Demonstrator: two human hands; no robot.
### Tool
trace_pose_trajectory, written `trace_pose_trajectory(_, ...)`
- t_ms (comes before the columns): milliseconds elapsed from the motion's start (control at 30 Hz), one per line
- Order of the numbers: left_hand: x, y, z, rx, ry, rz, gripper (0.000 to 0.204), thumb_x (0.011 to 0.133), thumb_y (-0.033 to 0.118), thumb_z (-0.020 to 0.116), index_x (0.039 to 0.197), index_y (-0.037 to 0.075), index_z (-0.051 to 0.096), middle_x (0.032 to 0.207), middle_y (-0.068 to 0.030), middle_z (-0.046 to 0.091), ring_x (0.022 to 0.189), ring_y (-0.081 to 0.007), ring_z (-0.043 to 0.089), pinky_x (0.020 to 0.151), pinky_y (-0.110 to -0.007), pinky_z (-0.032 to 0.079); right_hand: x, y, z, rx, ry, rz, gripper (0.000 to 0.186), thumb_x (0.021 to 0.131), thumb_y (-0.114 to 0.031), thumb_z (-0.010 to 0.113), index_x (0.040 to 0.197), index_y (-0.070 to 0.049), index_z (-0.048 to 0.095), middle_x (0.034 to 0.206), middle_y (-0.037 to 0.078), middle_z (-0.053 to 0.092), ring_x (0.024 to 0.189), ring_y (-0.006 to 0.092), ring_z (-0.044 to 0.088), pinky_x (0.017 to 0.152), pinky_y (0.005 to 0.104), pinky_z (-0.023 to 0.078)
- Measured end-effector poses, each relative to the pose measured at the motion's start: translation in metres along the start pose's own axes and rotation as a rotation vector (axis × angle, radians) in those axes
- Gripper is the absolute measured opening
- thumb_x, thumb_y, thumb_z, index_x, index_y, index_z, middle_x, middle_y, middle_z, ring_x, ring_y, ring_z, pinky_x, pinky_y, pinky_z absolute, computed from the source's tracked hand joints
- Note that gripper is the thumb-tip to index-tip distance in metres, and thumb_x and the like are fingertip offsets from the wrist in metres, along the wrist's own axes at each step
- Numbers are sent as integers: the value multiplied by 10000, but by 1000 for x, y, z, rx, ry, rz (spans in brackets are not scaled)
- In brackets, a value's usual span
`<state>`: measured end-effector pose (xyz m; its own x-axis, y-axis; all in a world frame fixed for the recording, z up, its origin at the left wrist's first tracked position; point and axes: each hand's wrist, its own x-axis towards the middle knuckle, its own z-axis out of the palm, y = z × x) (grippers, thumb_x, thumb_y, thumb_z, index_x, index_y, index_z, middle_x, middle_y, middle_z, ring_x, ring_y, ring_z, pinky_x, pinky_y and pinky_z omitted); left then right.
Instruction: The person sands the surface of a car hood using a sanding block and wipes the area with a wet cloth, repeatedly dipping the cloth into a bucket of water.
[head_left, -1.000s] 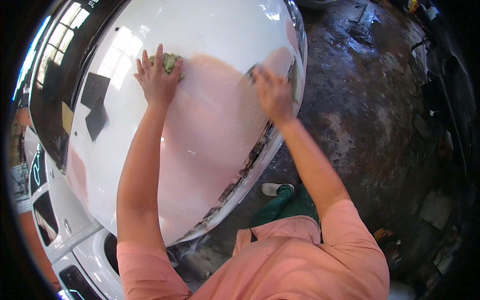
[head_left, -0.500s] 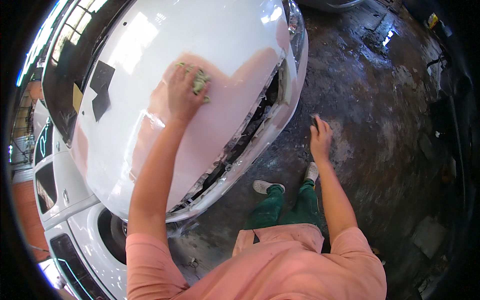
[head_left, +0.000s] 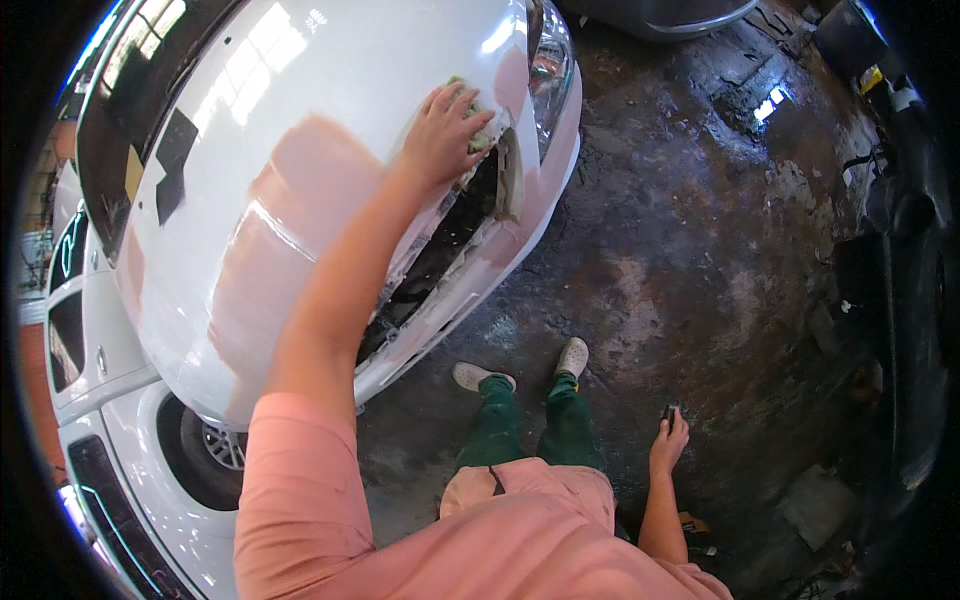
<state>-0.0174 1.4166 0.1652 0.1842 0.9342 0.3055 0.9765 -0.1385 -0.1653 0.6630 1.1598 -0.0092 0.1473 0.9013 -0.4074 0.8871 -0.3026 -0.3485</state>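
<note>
My left hand (head_left: 440, 135) presses a crumpled pale green cloth (head_left: 479, 139) against the front of a white car hood (head_left: 370, 65), close to the headlight (head_left: 551, 80). The fingers curve over the cloth and hide much of it. Behind that hand, a pinkish-brown patch (head_left: 305, 190) covers a broad part of the hood. Low on the right, over the floor, my right hand (head_left: 670, 440) is closed around a small dark object (head_left: 669, 412) whose kind I cannot make out.
Along the hood's front edge runs a dark open gap (head_left: 440, 255) above the bumper (head_left: 470, 300). Dark sheets (head_left: 175, 165) lie near the windshield. Another white car (head_left: 130, 420) stands at left. The stained floor (head_left: 640, 270) has a wet patch; dark car parts (head_left: 910, 250) line the right.
My left hand has moved the cloth forward and right, from the pinkish patch to the hood's front edge near the headlight. My right hand has swung back toward my body, still holding the dark object.
</note>
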Motion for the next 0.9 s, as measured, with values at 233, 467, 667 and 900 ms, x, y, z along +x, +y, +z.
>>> trace_pose_trajectory(233,-19,-14,-21,-84,-311,256,537,814,358,877,1313,225,728,1597,-72,532,1568,-356,373,1309,-548,311,2,10,-14,-63,-80,-147,465,1092,-169,625,1550,-110,569,1462,166,577,1298,417,534,1097,527,460)
trace_pose_trajectory(467,-157,18,-70,-182,-404,200,562,725,289,883,1267,229,749,1597,-65,535,1586,-372,350,1341,-581,248,53,-24,-48,-58,-38,-327,468,1052,-145,666,1512,-101,597,1426,172,598,1273,434,553,1073,535,476)
trace_pose_trajectory(667,-283,38,-123,-111,-569,145,545,728,265,878,1257,219,756,1622,-70,514,1611,-358,306,1361,-587,195,81,-28,-83,-105,-61,-393,448,1060,-179,660,1499,-109,608,1420,173,607,1282,436,560,1088,528,474)
trace_pose_trajectory(900,-406,112,-167,-78,-379,-404,500,722,169,854,1210,164,742,1499,-122,547,1551,-403,357,1329,-581,256,93,29,-106,-165,-97,-277,408,1074,-203,648,1480,-163,625,1406,178,616,1307,434,554,1097,544,476)
